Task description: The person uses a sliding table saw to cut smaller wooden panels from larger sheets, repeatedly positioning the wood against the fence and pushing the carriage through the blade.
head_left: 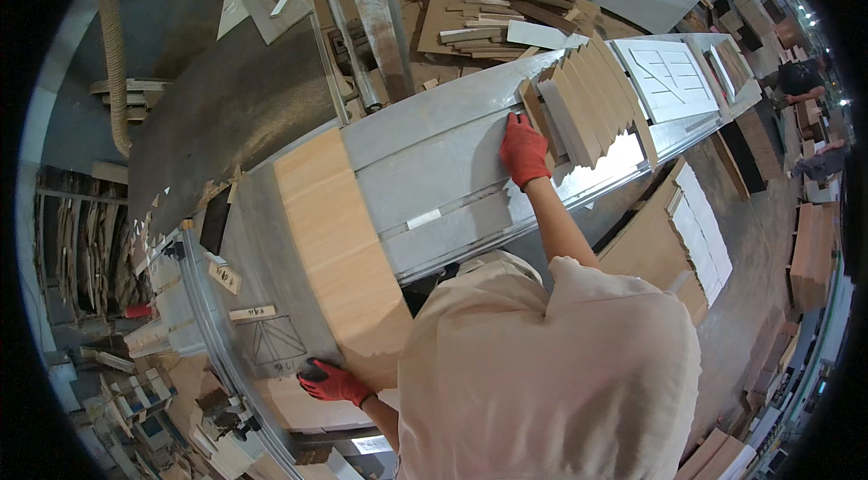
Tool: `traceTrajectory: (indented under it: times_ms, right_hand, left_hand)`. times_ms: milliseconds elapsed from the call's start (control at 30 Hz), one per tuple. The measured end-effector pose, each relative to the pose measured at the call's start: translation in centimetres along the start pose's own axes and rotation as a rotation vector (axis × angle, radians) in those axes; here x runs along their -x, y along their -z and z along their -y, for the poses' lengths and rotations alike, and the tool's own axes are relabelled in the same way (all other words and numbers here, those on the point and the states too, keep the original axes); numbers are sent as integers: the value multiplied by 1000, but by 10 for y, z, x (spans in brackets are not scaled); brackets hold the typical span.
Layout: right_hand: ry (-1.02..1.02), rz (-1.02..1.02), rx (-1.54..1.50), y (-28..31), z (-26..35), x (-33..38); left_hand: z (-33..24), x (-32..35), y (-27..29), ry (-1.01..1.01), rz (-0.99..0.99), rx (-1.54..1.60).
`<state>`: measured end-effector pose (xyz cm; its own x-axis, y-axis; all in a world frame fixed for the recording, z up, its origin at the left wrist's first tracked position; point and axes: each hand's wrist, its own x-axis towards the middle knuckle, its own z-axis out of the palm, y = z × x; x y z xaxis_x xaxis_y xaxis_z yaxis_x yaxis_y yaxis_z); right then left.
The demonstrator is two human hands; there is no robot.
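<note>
The right hand (pixel 524 150) wears a red glove and lies flat, fingers together, on the near end of a row of thin wood pieces (pixel 588 100). The pieces are pale and flat and stand on edge like fanned cards, at about 1 o'clock from the middle of the view. They sit on a long grey metal machine table (pixel 425 173) that looks smooth and dusty.

The left hand (pixel 333 382), also in a red glove, is down at 7 o'clock. Its fingers are spread and press on the edge of a wide light wood panel (pixel 339 254). The panel is smooth and lies across the table. It looks curved, but the lens bends it.

At 12 o'clock a messy pile of wood offcuts (pixel 488 14) lies behind the table. At 3 o'clock a stack of boards (pixel 674 240) sits on the floor. The person's cream shirt (pixel 551 371) hides the near edge of the table.
</note>
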<state>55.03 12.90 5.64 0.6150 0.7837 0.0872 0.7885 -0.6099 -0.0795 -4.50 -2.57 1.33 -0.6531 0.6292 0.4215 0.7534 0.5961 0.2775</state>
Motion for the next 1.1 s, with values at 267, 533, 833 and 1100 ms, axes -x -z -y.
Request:
traceTrajectory:
  times_ms: [267,533,833,1100]
  right_hand:
    - [-60,-59,-46,-8,-32,-7]
    - [-75,-138,-85,-10,-45,-3]
    - [442,-68,-585,20,70,27]
    - [1311,549,-867,24,193,161]
  left_hand:
    - [2,2,4,-11,-2,-13]
    - [3,0,-8,-42,-29,-32]
    - [-4,26,9,54,-75,302]
    - [-29,38,61,376,-187,718]
